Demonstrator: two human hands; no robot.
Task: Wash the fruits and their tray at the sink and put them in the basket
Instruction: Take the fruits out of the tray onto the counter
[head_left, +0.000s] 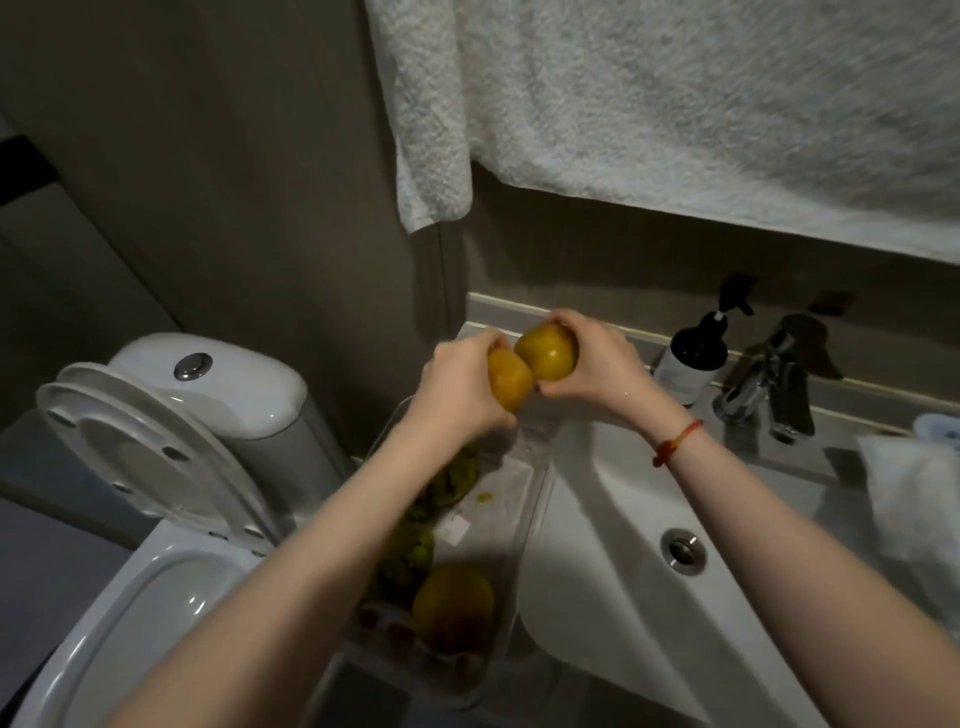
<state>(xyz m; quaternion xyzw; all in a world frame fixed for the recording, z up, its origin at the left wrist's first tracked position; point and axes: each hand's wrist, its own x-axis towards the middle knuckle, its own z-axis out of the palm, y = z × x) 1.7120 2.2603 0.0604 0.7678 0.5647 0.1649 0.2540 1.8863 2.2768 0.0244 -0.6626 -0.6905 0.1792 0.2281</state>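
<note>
the left hand (457, 387) covers most of one orange (509, 382). the left forearm (291, 587) hides the nine o'clock side of the clear tray (524, 512), and the green fruit (410, 551) there is dark and unclear. the towel (675, 104) runs off at twelve and three o'clock. the soap bottle (693, 358) label is too blurred to read.
</note>
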